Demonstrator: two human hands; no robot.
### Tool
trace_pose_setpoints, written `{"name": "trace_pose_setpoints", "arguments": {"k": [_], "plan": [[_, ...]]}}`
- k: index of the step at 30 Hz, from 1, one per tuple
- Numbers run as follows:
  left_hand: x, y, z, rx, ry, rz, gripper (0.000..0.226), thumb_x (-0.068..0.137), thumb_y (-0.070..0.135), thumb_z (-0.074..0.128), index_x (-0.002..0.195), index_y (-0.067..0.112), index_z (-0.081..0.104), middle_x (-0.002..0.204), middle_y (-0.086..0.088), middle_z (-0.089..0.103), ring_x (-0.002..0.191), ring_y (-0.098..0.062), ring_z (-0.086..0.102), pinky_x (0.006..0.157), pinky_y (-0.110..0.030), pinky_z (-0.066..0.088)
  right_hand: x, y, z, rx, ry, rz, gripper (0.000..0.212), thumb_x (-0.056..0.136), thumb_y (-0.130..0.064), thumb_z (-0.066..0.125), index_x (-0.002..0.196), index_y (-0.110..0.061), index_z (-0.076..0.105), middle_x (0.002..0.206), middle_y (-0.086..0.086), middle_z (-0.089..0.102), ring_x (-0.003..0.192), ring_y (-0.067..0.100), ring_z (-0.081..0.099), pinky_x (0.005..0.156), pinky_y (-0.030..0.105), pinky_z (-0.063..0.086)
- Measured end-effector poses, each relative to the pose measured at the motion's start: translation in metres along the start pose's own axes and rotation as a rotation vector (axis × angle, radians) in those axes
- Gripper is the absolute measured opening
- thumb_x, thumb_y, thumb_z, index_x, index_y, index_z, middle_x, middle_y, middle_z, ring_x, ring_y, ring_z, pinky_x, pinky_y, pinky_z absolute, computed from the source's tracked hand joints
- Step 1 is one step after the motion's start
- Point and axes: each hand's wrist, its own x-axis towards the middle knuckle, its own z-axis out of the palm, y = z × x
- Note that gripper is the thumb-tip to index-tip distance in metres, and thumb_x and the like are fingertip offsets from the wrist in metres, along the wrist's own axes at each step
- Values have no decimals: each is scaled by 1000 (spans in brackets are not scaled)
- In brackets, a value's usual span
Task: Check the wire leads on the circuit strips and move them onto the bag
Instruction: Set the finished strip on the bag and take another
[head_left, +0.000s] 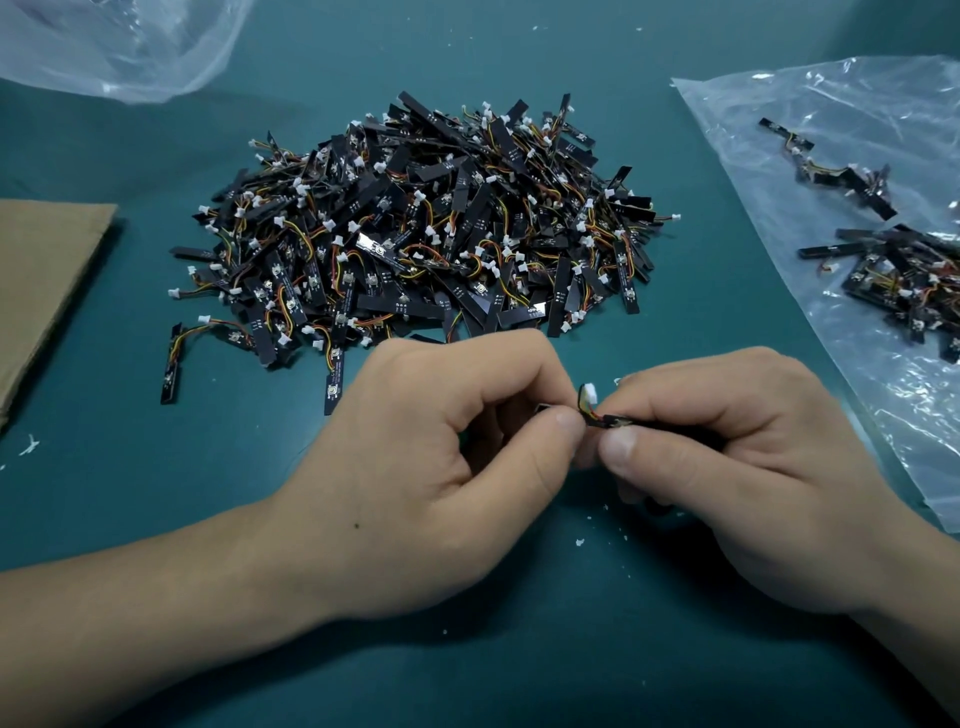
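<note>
- Both hands have their fingers curled in, tips almost meeting. The left hand (457, 457) pinches the wire end of one circuit strip (605, 420), and the right hand (727, 467) pinches its black board.
- The white connector (589, 393) pokes up between the fingertips.
- The big pile of strips (415, 234) sits just beyond both hands on the bench (156, 467).
- The bag (857, 93) lies out past the right hand, with a few strips (893, 270) on it.

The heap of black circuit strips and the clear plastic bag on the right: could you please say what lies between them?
Only bare teal table separates the heap of black circuit strips from the clear plastic bag, in the head view.
</note>
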Motion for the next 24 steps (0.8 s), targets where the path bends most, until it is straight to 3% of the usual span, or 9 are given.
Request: {"name": "trace_pose_setpoints", "arguments": {"k": [24], "plan": [[0,4,-2,187,-33,-63,21,88,26,59,80,35,42,55,26,30,53,8,36,59,-8,23,-4,1,-1,-35,20,-6,30,90,-34,59,70,-14,70,55,10,53,51,29,50,47,41,38]]}}
